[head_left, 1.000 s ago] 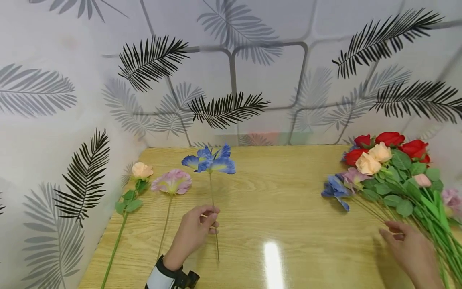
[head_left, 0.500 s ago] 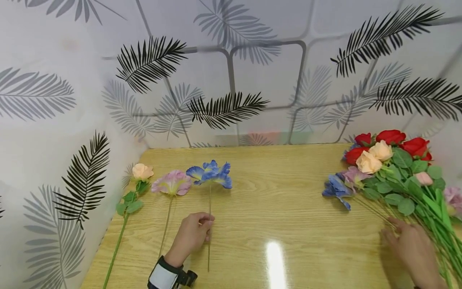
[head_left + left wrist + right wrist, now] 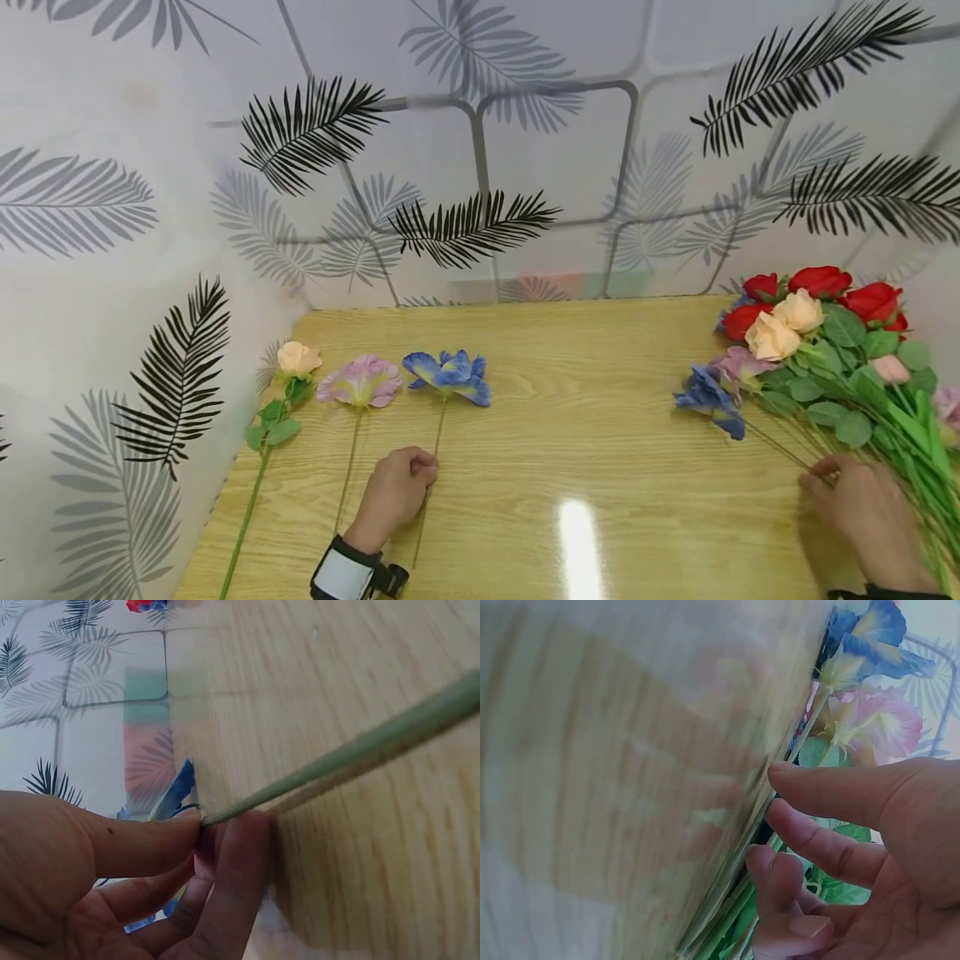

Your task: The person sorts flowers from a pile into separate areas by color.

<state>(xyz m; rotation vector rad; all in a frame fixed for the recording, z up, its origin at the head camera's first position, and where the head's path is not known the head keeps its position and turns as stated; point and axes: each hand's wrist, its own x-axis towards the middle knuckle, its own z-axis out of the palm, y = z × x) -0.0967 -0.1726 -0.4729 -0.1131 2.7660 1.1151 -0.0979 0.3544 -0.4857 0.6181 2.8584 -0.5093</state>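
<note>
In the head view my left hand (image 3: 401,487) pinches the thin stem of an artificial blue flower (image 3: 450,375) between thumb and fingers. The left wrist view shows its green stem (image 3: 337,761) running out from the fingertips, close above the wood. At the right, my right hand (image 3: 858,508) is at the stem of another blue flower (image 3: 708,400) beside a flower pile. In the right wrist view the thumb tip meets the stems (image 3: 735,892), while a gap shows between thumb and index finger. Left of the left hand lie a purple flower (image 3: 362,382) and a peach rose (image 3: 297,358).
The pile holds red roses (image 3: 821,282), peach roses (image 3: 772,336), a pink bud (image 3: 890,369) and green leaves (image 3: 843,325). Leaf-patterned sheeting (image 3: 555,158) stands behind and left of the wooden table (image 3: 577,433). A light glare marks the table's front.
My left hand has lowered the blue flower toward the table, beside the purple one, its head sinking in view. My right hand has come in closer to the stem of the pile's blue flower.
</note>
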